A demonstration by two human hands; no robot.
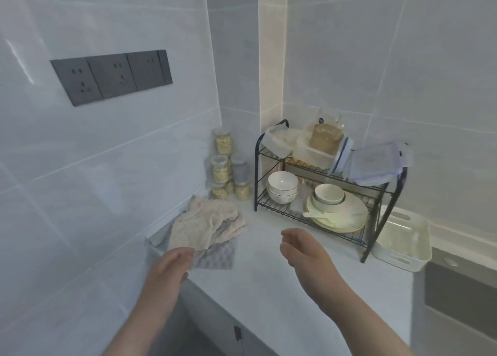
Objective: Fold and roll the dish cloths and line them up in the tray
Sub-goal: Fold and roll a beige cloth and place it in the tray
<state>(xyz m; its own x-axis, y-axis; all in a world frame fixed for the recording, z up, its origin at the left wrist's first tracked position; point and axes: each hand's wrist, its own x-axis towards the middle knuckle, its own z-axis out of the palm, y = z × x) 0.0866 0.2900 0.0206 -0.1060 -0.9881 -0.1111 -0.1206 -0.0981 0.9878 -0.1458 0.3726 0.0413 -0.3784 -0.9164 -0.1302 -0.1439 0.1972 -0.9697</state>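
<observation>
Barely started: dish cloths (208,225) heaped unfolded at surface's left edge, tray (403,238) empty. Left hand (172,265) touches the heap, open; right hand (302,248) open, empty.

The left hand (172,264) is covering the near corner of the grey cloth (215,256), and whether its fingertips are pinching the fabric cannot be told. The beige cloths (207,224) are hiding most of that grey cloth and lying heaped, so their number is unclear. Both forearms are running off the bottom edge. The rack (317,178) is blocking the left wall of the white tray (403,237). The jars (228,167) in the counter's back corner are blurring together.
</observation>
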